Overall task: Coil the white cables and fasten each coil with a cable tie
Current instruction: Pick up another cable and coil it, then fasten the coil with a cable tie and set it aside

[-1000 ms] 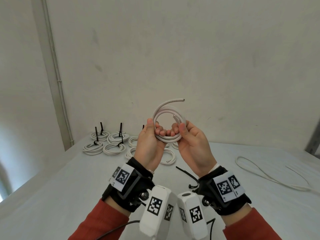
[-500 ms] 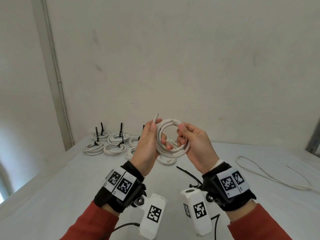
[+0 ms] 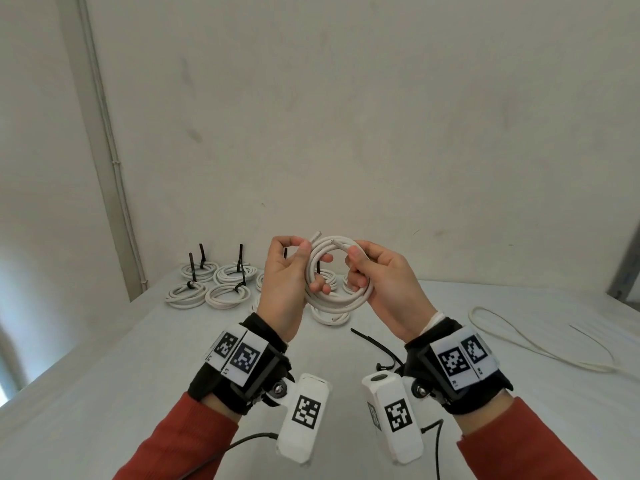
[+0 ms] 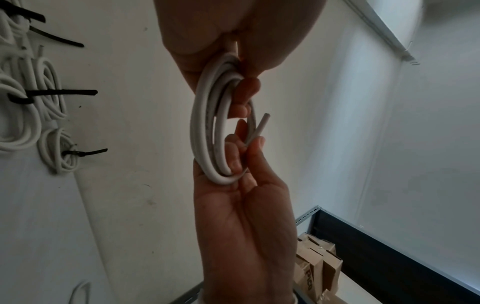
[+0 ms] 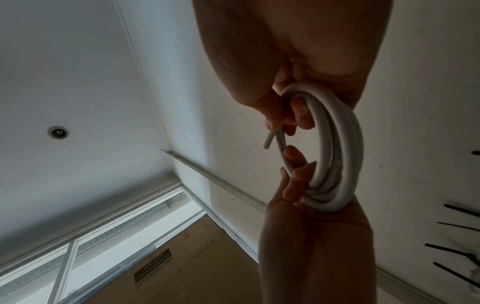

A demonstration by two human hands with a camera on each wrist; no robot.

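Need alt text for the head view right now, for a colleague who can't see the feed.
Both hands, left hand and right hand, hold a coiled white cable up above a white table. Finished coils with black ties lie behind it, a loose black cable tie below, an uncoiled cable at right.

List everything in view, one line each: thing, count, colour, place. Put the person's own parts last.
coil: one, white, held up between both hands, no tie on it
tied coils: several, exact count hidden by the hands, white with black ties, far left of the table
loose tie: one, black, on the table under the right wrist
loose cable: one, white, uncoiled, right side of the table
table: one, white
boxes: cardboard, brown, count unclear, on a shelf in the left wrist view
left hand: grips the coil's left side
right hand: grips the coil's right side
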